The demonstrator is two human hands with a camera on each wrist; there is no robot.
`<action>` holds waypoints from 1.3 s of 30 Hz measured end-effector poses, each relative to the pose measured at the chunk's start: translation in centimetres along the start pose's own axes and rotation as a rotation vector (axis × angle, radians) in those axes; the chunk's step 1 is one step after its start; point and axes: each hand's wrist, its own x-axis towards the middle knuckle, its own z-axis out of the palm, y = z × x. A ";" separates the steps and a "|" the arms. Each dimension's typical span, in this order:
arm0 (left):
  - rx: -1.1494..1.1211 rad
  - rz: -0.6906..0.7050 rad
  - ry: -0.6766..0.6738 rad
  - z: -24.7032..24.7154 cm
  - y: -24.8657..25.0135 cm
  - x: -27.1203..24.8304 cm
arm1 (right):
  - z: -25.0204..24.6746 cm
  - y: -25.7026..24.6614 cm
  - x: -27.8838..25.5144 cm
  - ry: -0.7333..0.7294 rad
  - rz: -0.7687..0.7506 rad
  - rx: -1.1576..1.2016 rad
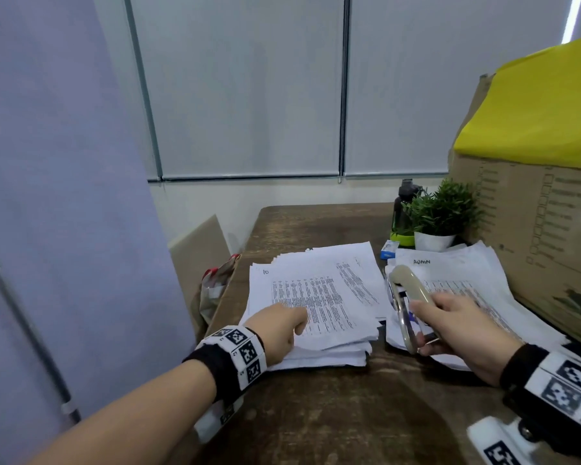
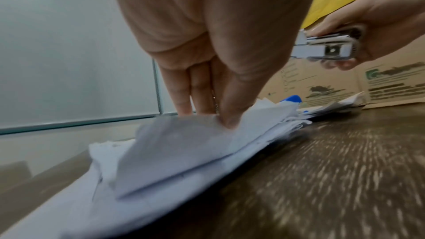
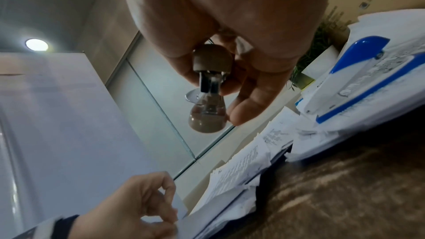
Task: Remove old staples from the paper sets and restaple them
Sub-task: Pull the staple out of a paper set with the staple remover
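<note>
**Stapler in the right hand, left hand taking a set off the stack**

Head view: the left hand (image 1: pixel 282 330) lies on the near left corner of the left paper stack (image 1: pixel 319 297), its fingers curled down onto the top sheets. Just right of that stack the right hand (image 1: pixel 457 327) is wrapped around a beige stapler (image 1: pixel 413 297), held in the air above a 2nd paper pile (image 1: pixel 467 280). A cardboard box (image 1: pixel 534 229) walls in the room right of that pile; a potted plant (image 1: pixel 440 216) stands behind it. The bench (image 1: pixel 349 414) in front of the stack is bare wood, the best room for working.

Left wrist view: the fingers (image 2: pixel 227 115) pinch the top sheets, which bend up limply. Paper this thin is light and floppy and probably slides sheet on sheet, so a hold close to the stapled corner looks safest. Whether a staple sits there I cannot tell.

Right wrist view: the stapler is rigid, likely with some heft, and gripped along its body. A blue and white stapler (image 3: pixel 358 72) rests on the pile right of the stack.
</note>
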 end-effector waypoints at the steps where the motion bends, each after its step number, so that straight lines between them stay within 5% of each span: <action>1: -0.014 -0.014 0.021 0.2 -0.3 0.0 | 0.1 0.1 -0.2 -0.006 0.009 -0.001; 9: -0.206 0.006 0.294 0.0 -0.9 -1.0 | -1.2 0.6 -0.6 0.002 0.002 -0.047; 13: -0.365 -0.196 0.387 -1.1 -2.7 -0.7 | -1.2 0.7 -0.4 0.016 0.026 -0.030; 19: -0.025 -0.176 -0.118 1.4 -3.3 -0.1 | -0.5 0.8 -0.9 -0.007 0.040 -0.029; 22: 0.010 -0.237 -0.176 2.6 -3.3 0.8 | -0.3 0.7 -1.3 -0.029 0.043 -0.027; 29: 0.209 -0.137 -0.390 2.0 -2.0 2.1 | -0.1 1.8 -1.9 -0.182 0.090 -0.125; 34: 0.135 -0.247 -0.268 0.1 -3.6 3.8 | 1.0 3.1 -1.9 -0.407 0.122 -0.381; 39: -0.083 -0.312 0.036 -2.5 -5.2 4.5 | 2.0 3.3 -0.8 -0.481 0.186 -0.556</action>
